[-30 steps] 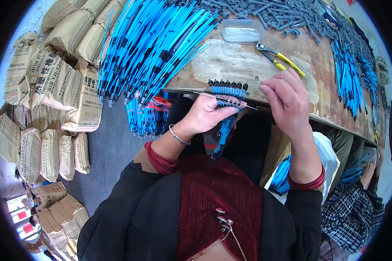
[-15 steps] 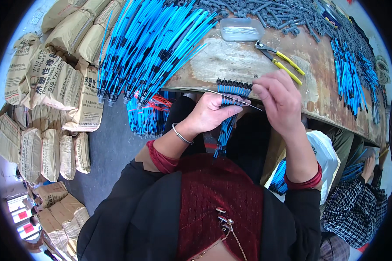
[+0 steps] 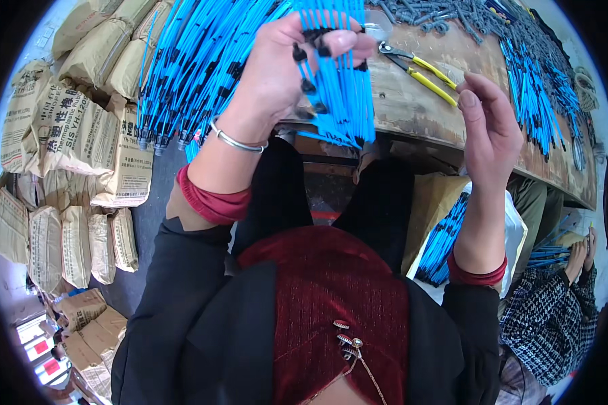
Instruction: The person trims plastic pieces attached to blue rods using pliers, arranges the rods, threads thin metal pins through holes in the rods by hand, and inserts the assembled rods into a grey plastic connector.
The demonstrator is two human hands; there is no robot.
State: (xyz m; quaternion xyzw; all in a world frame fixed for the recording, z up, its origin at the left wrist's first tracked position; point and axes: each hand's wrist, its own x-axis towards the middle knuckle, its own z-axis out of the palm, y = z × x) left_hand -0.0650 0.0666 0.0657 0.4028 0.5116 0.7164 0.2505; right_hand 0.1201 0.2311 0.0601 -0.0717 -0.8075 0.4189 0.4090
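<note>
My left hand is closed around a bunch of blue tubes with black fittings, raised over the near table edge. Its fingers wrap the tubes near a row of the black fittings, and some ends hang below the hand. Off to the right, my right hand is up with thumb and fingers apart, and I see nothing in it. Between the two hands, yellow-handled pliers lie on the wooden table. A clear plastic box is partly hidden behind the bunch.
A large heap of blue tubes covers the table's left. Grey plastic parts are piled at the back, and more blue tubes lie at right. A white sack stands below. Paper sacks are stacked left; a co-worker's hand shows right.
My left hand has moved up and left with the blue tubes, from near my lap to above the table edge. My right hand has moved right, away from them. The thin rod is no longer visible.
</note>
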